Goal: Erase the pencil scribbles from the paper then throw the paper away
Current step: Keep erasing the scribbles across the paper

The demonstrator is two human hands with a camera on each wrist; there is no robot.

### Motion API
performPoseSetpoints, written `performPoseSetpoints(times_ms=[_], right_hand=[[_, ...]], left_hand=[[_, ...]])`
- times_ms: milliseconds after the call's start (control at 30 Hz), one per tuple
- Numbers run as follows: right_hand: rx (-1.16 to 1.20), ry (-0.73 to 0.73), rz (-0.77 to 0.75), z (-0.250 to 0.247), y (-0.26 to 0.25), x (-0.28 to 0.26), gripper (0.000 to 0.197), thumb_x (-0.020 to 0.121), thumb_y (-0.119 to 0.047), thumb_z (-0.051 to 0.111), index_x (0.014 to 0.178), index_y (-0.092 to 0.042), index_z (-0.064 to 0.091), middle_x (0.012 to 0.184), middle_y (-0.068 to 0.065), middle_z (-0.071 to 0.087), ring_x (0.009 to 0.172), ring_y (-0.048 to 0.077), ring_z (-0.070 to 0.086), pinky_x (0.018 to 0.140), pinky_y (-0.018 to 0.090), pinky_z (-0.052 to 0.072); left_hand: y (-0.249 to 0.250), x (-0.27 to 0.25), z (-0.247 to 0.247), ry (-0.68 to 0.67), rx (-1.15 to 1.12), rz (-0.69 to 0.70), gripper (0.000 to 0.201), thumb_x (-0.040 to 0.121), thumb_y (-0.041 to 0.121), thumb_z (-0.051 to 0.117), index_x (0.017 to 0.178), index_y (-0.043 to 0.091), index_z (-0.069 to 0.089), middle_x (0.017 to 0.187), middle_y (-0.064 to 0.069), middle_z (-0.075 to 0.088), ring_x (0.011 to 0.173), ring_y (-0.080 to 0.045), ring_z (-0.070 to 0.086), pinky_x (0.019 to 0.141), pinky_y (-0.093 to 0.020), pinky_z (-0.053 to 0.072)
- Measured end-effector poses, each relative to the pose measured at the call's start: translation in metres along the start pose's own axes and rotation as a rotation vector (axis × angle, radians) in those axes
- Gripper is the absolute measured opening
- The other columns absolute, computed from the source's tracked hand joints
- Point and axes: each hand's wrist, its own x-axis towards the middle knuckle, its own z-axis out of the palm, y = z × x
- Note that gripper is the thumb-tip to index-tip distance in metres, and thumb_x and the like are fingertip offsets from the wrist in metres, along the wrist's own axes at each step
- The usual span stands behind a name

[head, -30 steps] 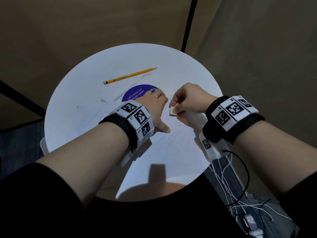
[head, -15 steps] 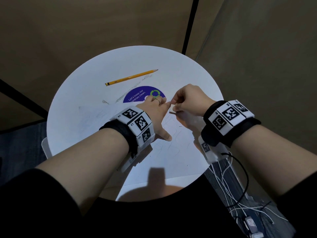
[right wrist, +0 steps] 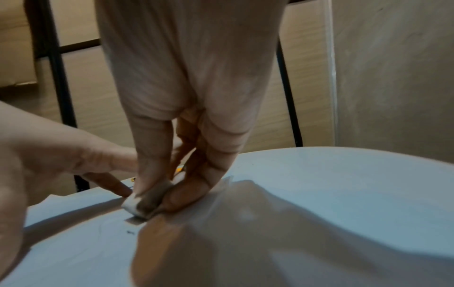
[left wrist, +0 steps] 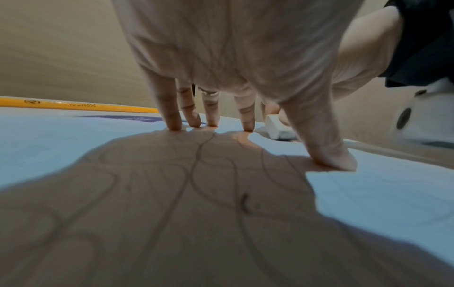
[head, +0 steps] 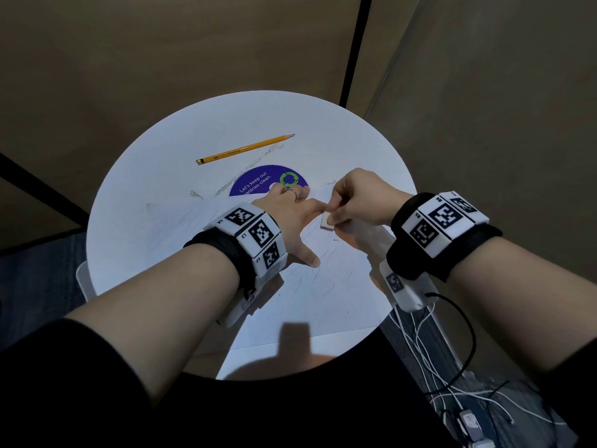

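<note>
Both hands mid-paper (head: pixel 326 295) – eraser (head: pixel 327 220) pinched, far table (head: pixel 161 189) half open

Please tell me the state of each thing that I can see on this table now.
paper: flat on the table, scribbles remaining
eraser: pinched, pressed on the paper
pencil: lying loose, untouched
left hand: fingers spread, pressing the paper
right hand: pinches the eraser
round sticker: partly covered

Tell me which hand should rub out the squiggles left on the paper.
Right. The right hand already pinches the eraser against the paper, while the left hand lies spread flat, pinning the sheet.
</note>
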Motion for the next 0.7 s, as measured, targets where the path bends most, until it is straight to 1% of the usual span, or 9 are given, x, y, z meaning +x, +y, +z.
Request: performPoseSetpoints(times_ms=[67, 200, 267, 333, 367, 467, 533, 633, 700], right_hand=[[-0.033, -0.042, -0.011, 0.0007, -0.0011, -0.0012, 0.004, 0.075, -0.006, 0.072, 0.077, -0.007, 0.068, 0.064, -0.007, 0.059, 0.062, 0.004, 0.054, 0.055, 0.011, 0.042], [-0.106, 0.073, -0.046, 0.0025, -0.0046, 0.0023, 0.004, 0.078, -0.007, 0.069, 0.079, -0.008, 0.066, 0.063, -0.012, 0.053, 0.062, 0.003, 0.048, 0.053, 0.007, 0.035], [-0.11, 0.038, -0.053, 0.0023, -0.0041, 0.0003, 0.007, 0.077, -0.007, 0.07, 0.076, -0.01, 0.064, 0.064, -0.01, 0.054, 0.063, 0.004, 0.049, 0.056, 0.008, 0.038], [-0.093, -0.039, -0.048, 0.0007, -0.0028, -0.0022, 0.012, 0.076, -0.006, 0.071, 0.07, -0.013, 0.063, 0.067, -0.006, 0.059, 0.064, 0.005, 0.053, 0.06, 0.013, 0.044], [-0.096, -0.048, -0.043, 0.0007, -0.0022, -0.0021, 0.013, 0.076, -0.005, 0.071, 0.07, -0.013, 0.063, 0.067, -0.006, 0.059, 0.063, 0.004, 0.053, 0.059, 0.012, 0.043], [-0.091, 0.056, -0.048, 0.0043, -0.0035, 0.0004, 0.004, 0.078, -0.006, 0.069, 0.08, -0.008, 0.066, 0.065, -0.01, 0.054, 0.062, 0.001, 0.048, 0.056, 0.01, 0.036], [-0.067, 0.054, -0.051, 0.0054, -0.0041, -0.0007, 0.006, 0.078, -0.005, 0.069, 0.078, -0.01, 0.064, 0.066, -0.01, 0.054, 0.063, 0.002, 0.049, 0.055, 0.01, 0.036], [-0.049, -0.055, -0.036, 0.0016, -0.0026, -0.0032, 0.016, 0.077, -0.004, 0.07, 0.07, -0.015, 0.061, 0.067, -0.009, 0.057, 0.064, 0.004, 0.053, 0.054, 0.011, 0.04], [-0.063, 0.001, -0.029, 0.0009, -0.0014, 0.0003, 0.01, 0.078, -0.005, 0.07, 0.075, -0.013, 0.063, 0.066, -0.01, 0.055, 0.064, 0.002, 0.051, 0.055, 0.01, 0.038]], left_hand=[[-0.0001, 0.0004, -0.0002, -0.006, 0.009, -0.001, 0.096, 0.067, 0.068, 0.066, 0.145, 0.042, 0.016, 0.156, 0.002, 0.013, 0.14, -0.03, 0.01, 0.109, -0.044, 0.026], [-0.0001, -0.0004, 0.0, -0.011, 0.015, -0.015, 0.098, 0.067, 0.068, 0.066, 0.146, 0.037, 0.018, 0.157, 0.003, 0.011, 0.141, -0.03, 0.008, 0.111, -0.045, 0.024], [0.0004, -0.0013, 0.0002, -0.011, 0.01, -0.013, 0.098, 0.068, 0.068, 0.066, 0.147, 0.038, 0.016, 0.157, 0.003, 0.01, 0.141, -0.03, 0.008, 0.111, -0.045, 0.024], [0.0013, -0.0016, -0.0006, -0.007, 0.012, -0.008, 0.098, 0.068, 0.067, 0.066, 0.147, 0.039, 0.015, 0.157, 0.002, 0.011, 0.141, -0.031, 0.009, 0.11, -0.045, 0.024], [0.0017, -0.0014, -0.0007, -0.004, 0.016, -0.007, 0.098, 0.068, 0.067, 0.066, 0.147, 0.039, 0.014, 0.156, 0.002, 0.011, 0.141, -0.031, 0.009, 0.11, -0.045, 0.025], [0.0013, -0.0011, 0.0002, 0.005, 0.008, -0.021, 0.1, 0.067, 0.067, 0.068, 0.147, 0.037, 0.015, 0.156, 0.002, 0.014, 0.14, -0.03, 0.011, 0.11, -0.045, 0.026], [0.002, -0.0021, 0.0011, 0.019, -0.008, -0.023, 0.1, 0.065, 0.066, 0.069, 0.145, 0.032, 0.019, 0.153, 0.002, 0.02, 0.139, -0.028, 0.015, 0.108, -0.043, 0.029], [0.0037, -0.0027, 0.0019, 0.069, -0.052, -0.035, 0.097, 0.062, 0.063, 0.074, 0.138, 0.024, 0.027, 0.14, 0.001, 0.038, 0.133, -0.024, 0.024, 0.102, -0.04, 0.035], [0.0044, -0.003, 0.0022, 0.089, -0.095, -0.059, 0.093, 0.061, 0.06, 0.077, 0.132, 0.022, 0.032, 0.131, 0.001, 0.045, 0.13, -0.022, 0.027, 0.097, -0.038, 0.039]])
